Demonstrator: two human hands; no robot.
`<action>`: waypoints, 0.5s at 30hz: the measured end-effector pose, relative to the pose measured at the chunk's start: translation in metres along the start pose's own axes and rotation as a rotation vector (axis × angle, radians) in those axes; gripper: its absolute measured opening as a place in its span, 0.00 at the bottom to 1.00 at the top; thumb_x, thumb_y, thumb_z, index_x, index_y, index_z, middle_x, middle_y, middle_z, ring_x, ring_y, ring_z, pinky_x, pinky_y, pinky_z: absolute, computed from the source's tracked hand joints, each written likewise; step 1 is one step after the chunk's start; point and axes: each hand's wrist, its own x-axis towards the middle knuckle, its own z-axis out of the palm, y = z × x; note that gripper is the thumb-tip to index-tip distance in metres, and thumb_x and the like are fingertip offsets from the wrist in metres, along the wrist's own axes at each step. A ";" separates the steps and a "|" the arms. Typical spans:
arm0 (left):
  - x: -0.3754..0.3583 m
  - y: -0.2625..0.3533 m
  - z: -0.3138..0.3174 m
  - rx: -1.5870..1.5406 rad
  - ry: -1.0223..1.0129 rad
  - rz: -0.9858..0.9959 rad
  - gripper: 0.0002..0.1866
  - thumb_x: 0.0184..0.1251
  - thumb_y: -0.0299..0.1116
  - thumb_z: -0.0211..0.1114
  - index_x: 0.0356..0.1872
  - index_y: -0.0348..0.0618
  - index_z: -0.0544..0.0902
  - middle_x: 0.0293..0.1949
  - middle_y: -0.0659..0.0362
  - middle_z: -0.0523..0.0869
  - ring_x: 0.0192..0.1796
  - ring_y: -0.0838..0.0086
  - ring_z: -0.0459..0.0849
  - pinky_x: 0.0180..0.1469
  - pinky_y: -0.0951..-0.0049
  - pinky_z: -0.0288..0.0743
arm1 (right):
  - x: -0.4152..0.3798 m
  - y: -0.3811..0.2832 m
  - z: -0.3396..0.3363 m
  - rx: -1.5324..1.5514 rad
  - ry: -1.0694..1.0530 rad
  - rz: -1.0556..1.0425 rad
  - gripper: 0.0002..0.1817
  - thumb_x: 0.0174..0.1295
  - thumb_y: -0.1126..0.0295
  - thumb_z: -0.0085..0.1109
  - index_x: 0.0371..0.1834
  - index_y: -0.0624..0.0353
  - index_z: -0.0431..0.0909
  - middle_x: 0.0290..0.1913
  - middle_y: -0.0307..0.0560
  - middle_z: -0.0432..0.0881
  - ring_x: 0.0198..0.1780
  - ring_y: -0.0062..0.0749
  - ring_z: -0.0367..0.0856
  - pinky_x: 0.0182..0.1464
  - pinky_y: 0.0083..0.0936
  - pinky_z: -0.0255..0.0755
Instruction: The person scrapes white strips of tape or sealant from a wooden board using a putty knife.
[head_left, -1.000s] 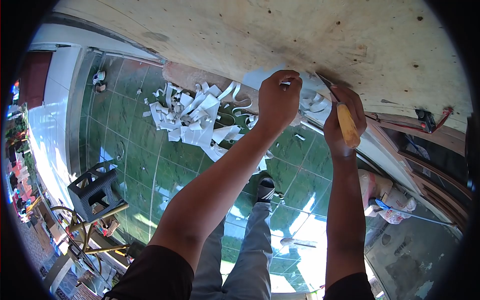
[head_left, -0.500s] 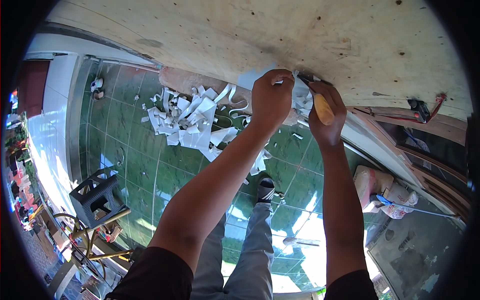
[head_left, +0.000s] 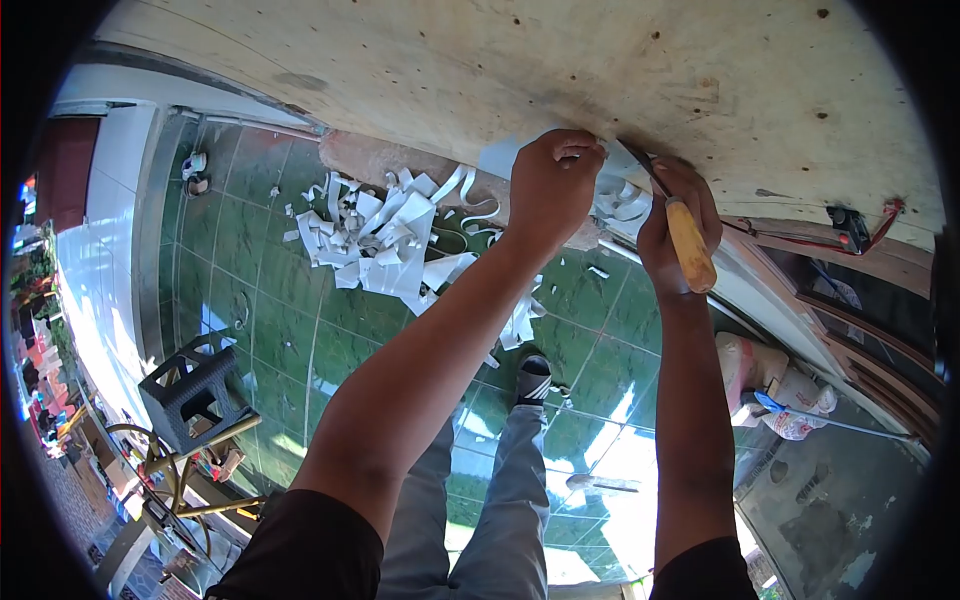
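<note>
The right hand (head_left: 655,243) is gripping a knife (head_left: 690,245), its blade pointing toward the near edge of the board (head_left: 500,60). The left hand (head_left: 555,190) is holding its fingers curled beside a pale sheet (head_left: 500,157) at that edge; whether it is pinching anything, I cannot tell. White strips (head_left: 385,265) are lying on the floor (head_left: 275,275).
</note>
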 end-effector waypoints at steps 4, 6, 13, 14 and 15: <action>0.005 -0.005 -0.002 -0.003 -0.025 0.078 0.13 0.69 0.30 0.67 0.44 0.29 0.89 0.43 0.49 0.94 0.48 0.64 0.93 0.56 0.69 0.82 | -0.003 0.006 0.004 0.043 0.044 -0.012 0.20 0.51 0.83 0.60 0.50 0.63 0.82 0.52 0.54 0.88 0.50 0.50 0.88 0.52 0.39 0.84; 0.008 -0.007 -0.004 0.024 -0.035 0.080 0.13 0.69 0.30 0.67 0.44 0.29 0.89 0.43 0.49 0.94 0.49 0.64 0.93 0.57 0.69 0.82 | -0.002 0.008 0.002 0.014 0.012 -0.058 0.20 0.51 0.81 0.63 0.50 0.63 0.83 0.52 0.54 0.89 0.51 0.51 0.88 0.54 0.40 0.84; 0.006 -0.005 -0.002 0.033 -0.011 0.067 0.12 0.69 0.30 0.67 0.44 0.29 0.89 0.43 0.49 0.94 0.50 0.66 0.93 0.58 0.70 0.81 | -0.004 0.011 0.003 -0.038 -0.024 -0.087 0.20 0.52 0.74 0.66 0.51 0.63 0.84 0.53 0.53 0.89 0.54 0.52 0.87 0.56 0.42 0.82; 0.007 -0.004 -0.003 0.023 -0.010 0.078 0.12 0.69 0.30 0.67 0.44 0.29 0.89 0.42 0.49 0.94 0.50 0.66 0.93 0.58 0.70 0.81 | -0.003 0.010 0.004 -0.038 -0.014 -0.086 0.20 0.52 0.75 0.66 0.51 0.63 0.84 0.53 0.53 0.89 0.54 0.52 0.87 0.56 0.42 0.82; 0.007 -0.005 -0.003 0.014 -0.012 0.083 0.12 0.69 0.30 0.68 0.44 0.29 0.89 0.42 0.49 0.94 0.50 0.66 0.93 0.58 0.70 0.81 | -0.003 0.007 0.004 -0.039 -0.008 -0.080 0.20 0.52 0.75 0.66 0.51 0.64 0.84 0.53 0.53 0.89 0.54 0.53 0.87 0.56 0.42 0.82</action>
